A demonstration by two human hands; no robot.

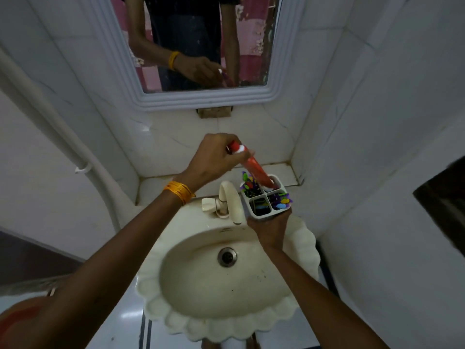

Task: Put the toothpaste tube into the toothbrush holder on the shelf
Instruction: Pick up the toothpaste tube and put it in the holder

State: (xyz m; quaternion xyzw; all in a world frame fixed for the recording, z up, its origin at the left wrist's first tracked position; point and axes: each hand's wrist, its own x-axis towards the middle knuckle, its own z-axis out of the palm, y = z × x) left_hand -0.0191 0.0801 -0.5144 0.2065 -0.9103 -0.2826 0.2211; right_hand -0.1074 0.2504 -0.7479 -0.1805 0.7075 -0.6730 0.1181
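Observation:
A red toothpaste tube (256,170) slants down with its lower, capped end inside the far right compartment of a white four-part toothbrush holder (264,214). My left hand (214,159) grips the tube's upper end. My right hand (270,229) clasps the holder from below, at the sink's back edge in front of the tiled shelf (281,170). Colourful toothbrushes (281,199) fill two other compartments.
A cream basin (226,280) with a scalloped rim and a drain lies below. A cream tap (227,200) stands just left of the holder. A white-framed mirror (201,46) hangs above. White tiled walls close in on both sides, and a white pipe (63,137) runs down the left.

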